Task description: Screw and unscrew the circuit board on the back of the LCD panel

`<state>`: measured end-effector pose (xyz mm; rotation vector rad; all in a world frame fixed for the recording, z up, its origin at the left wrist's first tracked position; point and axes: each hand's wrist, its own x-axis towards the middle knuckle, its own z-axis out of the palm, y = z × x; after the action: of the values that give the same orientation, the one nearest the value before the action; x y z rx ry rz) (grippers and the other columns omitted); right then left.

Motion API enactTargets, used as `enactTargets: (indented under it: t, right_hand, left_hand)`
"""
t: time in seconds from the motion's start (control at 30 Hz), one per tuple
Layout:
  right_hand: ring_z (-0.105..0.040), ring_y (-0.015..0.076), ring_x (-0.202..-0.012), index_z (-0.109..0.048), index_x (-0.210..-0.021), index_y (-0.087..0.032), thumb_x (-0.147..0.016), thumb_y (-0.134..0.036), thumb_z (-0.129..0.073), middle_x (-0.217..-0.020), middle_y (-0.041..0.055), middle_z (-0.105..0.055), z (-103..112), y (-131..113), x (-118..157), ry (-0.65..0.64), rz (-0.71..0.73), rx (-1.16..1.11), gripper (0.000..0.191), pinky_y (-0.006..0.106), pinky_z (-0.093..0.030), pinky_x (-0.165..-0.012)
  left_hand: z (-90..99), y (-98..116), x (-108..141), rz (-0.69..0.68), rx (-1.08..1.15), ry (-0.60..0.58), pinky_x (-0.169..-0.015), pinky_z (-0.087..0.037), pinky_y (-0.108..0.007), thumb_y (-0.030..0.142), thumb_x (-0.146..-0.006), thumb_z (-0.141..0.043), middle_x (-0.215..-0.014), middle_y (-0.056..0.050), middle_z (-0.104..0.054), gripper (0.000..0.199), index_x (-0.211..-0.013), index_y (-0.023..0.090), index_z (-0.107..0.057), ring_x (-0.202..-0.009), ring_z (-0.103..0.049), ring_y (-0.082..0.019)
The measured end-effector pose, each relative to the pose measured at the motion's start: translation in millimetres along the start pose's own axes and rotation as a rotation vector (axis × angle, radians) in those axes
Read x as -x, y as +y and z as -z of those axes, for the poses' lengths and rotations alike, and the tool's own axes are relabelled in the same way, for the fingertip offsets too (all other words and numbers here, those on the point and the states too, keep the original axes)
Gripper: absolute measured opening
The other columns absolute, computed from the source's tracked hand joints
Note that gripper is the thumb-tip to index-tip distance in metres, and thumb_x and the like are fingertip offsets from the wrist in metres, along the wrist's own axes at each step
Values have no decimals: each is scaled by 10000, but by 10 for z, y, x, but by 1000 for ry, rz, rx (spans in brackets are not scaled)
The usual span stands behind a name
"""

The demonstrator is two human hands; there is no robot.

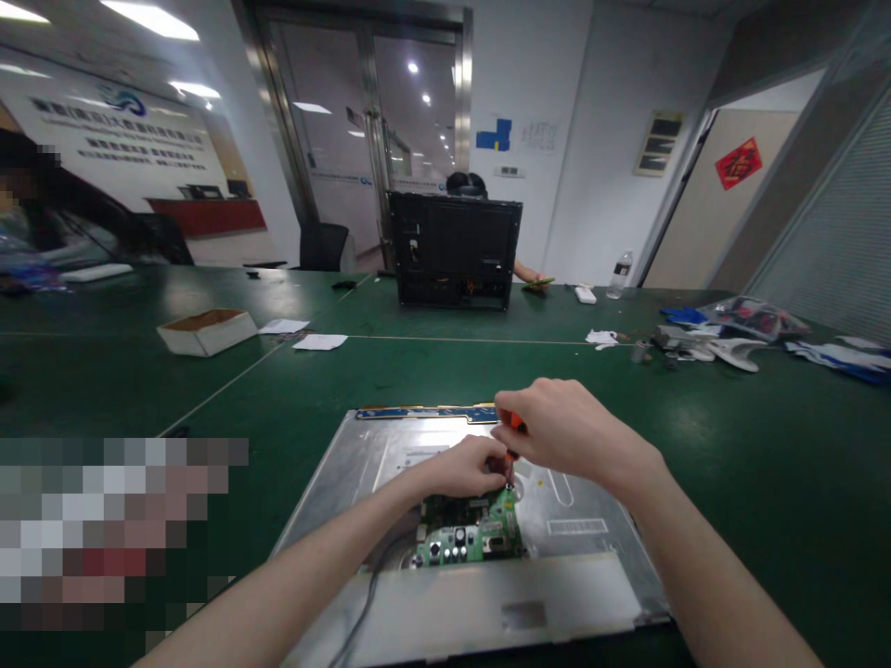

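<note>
My right hand [549, 427] is closed round the orange-red handle of a screwdriver [516, 422], which points down at a corner of a green circuit board [473, 538]. Beside the lower end of the screwdriver, the fingers of my left hand [473, 467] are pinched together; what they hold is hidden. The board lies on the silver metal back of a flat display panel [591, 501]. Along the panel's far edge runs a narrow blue circuit strip [424, 414]. A grey cable [368, 594] comes from near the board toward me, over a pale metal cover [557, 584].
Across the green table [229, 399] stands a black monitor housing [456, 246] with a person behind it. To the left are an open white box [209, 332] and papers [320, 342]. Plastic bags [755, 317], loose parts [686, 341] and a bottle [619, 275] lie or stand right.
</note>
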<state>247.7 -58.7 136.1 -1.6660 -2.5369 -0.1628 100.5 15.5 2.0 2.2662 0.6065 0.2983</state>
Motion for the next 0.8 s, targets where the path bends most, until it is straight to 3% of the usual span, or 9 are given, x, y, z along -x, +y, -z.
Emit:
enactTargets:
  t: [0.07, 0.17, 0.4, 0.57, 0.67, 0.8]
  right_hand:
    - [-524, 133, -582, -589, -846, -207, -795, -268, -549, -704, 11, -639, 4, 0, 24, -5, 34, -34, 90, 265, -198, -483]
    - [-534, 134, -605, -562, -880, -198, -756, -249, -581, -727, 7, -646, 12, -2, 56, -12, 79, -81, 136, 258, -215, -490]
    - [-533, 150, -569, -593, -823, -212, -854, -486, -511, -679, 27, -639, 1, 12, 11, 15, 0, 16, 287, 270, -188, -481]
    - [-512, 134, -558, -575, -852, -205, -808, -319, -545, -683, 18, -633, 0, 17, 13, 4, 34, -3, 126, 264, -188, -473]
    - [-509, 129, -562, -547, -898, -196, -734, -252, -586, -700, 9, -637, -4, 14, 33, 5, 67, -41, 178, 253, -200, -470]
    - [-516, 140, -559, -558, -913, -205, -783, -389, -596, -704, 14, -649, -15, 19, 28, 19, 43, -24, 228, 254, -195, -467]
  left_hand:
    - [2, -4, -9, -16, 4, 7, -639, -420, -222, 103, -694, -540, -706, 3, -626, 100, -726, 137, -628, -682, -569, -152]
    - [14, 18, -7, -18, 18, 16, -602, -402, -214, 101, -688, -538, -659, 23, -590, 72, -696, 143, -596, -642, -541, -140]
    - [7, 39, 24, 0, 15, 25, -675, -428, -222, 88, -706, -546, -744, 12, -634, 140, -795, 151, -634, -716, -581, -151]
    - [1, -7, 5, -17, 21, 8, -652, -423, -221, 82, -707, -541, -735, 1, -632, 115, -753, 137, -631, -696, -574, -149]
    - [11, -13, -8, -17, 12, 10, -615, -407, -215, 86, -701, -550, -682, 14, -604, 84, -726, 137, -613, -662, -556, -144]
    - [14, 8, 3, -18, 24, 7, -652, -420, -221, 89, -704, -555, -712, 17, -619, 108, -769, 146, -621, -685, -567, -147]
